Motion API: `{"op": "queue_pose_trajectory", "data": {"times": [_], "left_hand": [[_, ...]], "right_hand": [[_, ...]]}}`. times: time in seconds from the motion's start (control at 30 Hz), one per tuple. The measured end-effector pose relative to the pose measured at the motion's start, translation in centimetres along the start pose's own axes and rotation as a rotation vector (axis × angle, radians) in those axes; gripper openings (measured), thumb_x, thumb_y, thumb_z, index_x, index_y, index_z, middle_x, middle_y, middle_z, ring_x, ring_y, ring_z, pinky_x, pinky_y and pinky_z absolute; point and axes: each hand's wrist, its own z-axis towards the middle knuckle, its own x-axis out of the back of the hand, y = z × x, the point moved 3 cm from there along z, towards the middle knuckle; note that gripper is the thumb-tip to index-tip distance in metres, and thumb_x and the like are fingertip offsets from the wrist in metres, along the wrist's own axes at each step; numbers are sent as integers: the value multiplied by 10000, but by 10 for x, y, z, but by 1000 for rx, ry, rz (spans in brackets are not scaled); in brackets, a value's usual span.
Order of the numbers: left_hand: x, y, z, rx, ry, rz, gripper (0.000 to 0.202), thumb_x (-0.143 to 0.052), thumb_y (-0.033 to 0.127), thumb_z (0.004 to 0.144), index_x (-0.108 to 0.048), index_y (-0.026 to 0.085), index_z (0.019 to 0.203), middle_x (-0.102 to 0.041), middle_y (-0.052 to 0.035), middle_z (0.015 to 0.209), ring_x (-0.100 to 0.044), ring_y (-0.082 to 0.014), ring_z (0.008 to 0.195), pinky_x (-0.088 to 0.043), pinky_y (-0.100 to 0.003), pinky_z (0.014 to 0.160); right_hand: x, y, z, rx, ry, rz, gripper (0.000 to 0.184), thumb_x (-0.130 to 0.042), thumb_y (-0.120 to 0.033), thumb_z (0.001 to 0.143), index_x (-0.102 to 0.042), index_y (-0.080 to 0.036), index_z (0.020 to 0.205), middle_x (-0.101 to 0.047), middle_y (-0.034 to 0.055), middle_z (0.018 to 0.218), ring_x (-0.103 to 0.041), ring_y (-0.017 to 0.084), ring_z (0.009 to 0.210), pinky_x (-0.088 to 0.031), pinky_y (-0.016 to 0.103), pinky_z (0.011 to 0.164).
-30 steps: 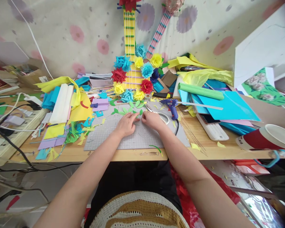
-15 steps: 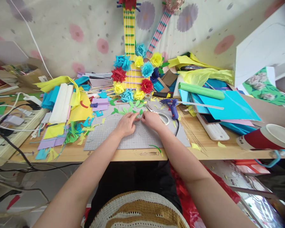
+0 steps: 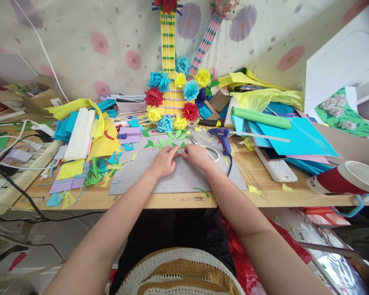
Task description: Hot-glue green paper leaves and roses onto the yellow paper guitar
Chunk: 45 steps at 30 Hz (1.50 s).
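Note:
My left hand and my right hand rest close together on the grey cutting mat. Their fingertips pinch a small green paper leaf piece between them; how it is held is too small to make out. More green paper leaves lie just beyond my fingers. Scissors lie right of my right hand, and a blue glue gun stands behind them. A yellow paper guitar decked with paper flowers leans against the wall.
Coloured paper scraps pile up at the left. Sheets of blue paper, a green roll, a white keyboard and a red cup on its side crowd the right. Cables lie far left.

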Motion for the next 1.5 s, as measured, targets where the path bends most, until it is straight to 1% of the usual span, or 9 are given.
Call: {"op": "queue_pose_trajectory", "data": {"times": [0.4, 0.53, 0.63, 0.8, 0.97, 1.17, 1.27, 1.37, 1.5], "left_hand": [[1, 3, 2, 11, -5, -7, 608, -433, 55, 652, -457, 102, 1258, -640, -103, 1068, -502, -237, 1121, -392, -416, 1008], [2, 4, 1, -4, -20, -44, 655, -427, 42, 645, -412, 127, 1294, -668, -58, 1058, -481, -240, 1145, -374, -425, 1020], [4, 4, 0, -10, -3, -79, 671, -420, 37, 642, -392, 129, 1306, -685, -33, 1037, -478, -234, 1151, -369, -418, 1025], [7, 3, 0, 25, 57, -109, 653, -413, 31, 632, -418, 156, 1273, -692, -33, 993, -501, -223, 1141, -384, -432, 1001], [6, 2, 0, 13, 35, -106, 639, -414, 27, 631, -424, 144, 1259, -699, -27, 963, -504, -226, 1127, -378, -424, 1004], [5, 2, 0, 11, 36, -96, 655, -415, 25, 632, -401, 149, 1275, -692, -37, 994, -494, -216, 1135, -383, -418, 1000], [5, 0, -1, 26, 90, -102, 628, -415, 20, 632, -421, 156, 1245, -689, -36, 984, -515, -221, 1114, -391, -419, 986], [8, -5, -1, 77, 183, -91, 580, -413, 9, 634, -442, 170, 1190, -687, -34, 954, -540, -218, 1082, -398, -421, 973], [20, -19, -8, 266, 374, -87, 504, -387, 1, 659, -423, 187, 1126, -683, -39, 902, -554, -197, 1075, -418, -390, 948]], "right_hand": [[2, -1, 0, 8, 6, 2, 229, -424, -254, 851, -605, -150, 946, -673, 125, 977, -627, 223, 879, -404, 273, 695], [-1, 1, 1, 3, 16, 22, 212, -443, -253, 837, -610, -157, 924, -678, 116, 954, -624, 210, 847, -390, 260, 674], [-4, 4, 2, 8, 38, 57, 198, -450, -260, 829, -612, -171, 898, -679, 96, 936, -618, 199, 820, -377, 255, 655], [-4, 10, 0, 14, 48, 140, 177, -454, -258, 822, -612, -189, 864, -678, 60, 881, -592, 167, 786, -356, 239, 644], [-1, 11, -2, 54, 46, 160, 156, -462, -238, 806, -605, -185, 836, -673, 55, 872, -583, 162, 766, -334, 240, 616], [0, 10, -2, 39, 48, 147, 162, -453, -214, 803, -606, -175, 841, -674, 62, 872, -587, 164, 772, -337, 244, 623], [-1, 10, -2, 32, 36, 152, 171, -453, -212, 802, -611, -173, 854, -675, 68, 881, -586, 164, 778, -345, 242, 635], [-2, 10, -1, 17, 46, 141, 174, -450, -215, 801, -612, -177, 852, -676, 69, 877, -588, 168, 782, -349, 244, 639], [-5, 12, 1, 9, 63, 171, 146, -467, -211, 778, -605, -186, 818, -675, 55, 856, -588, 168, 774, -348, 241, 627]]}}
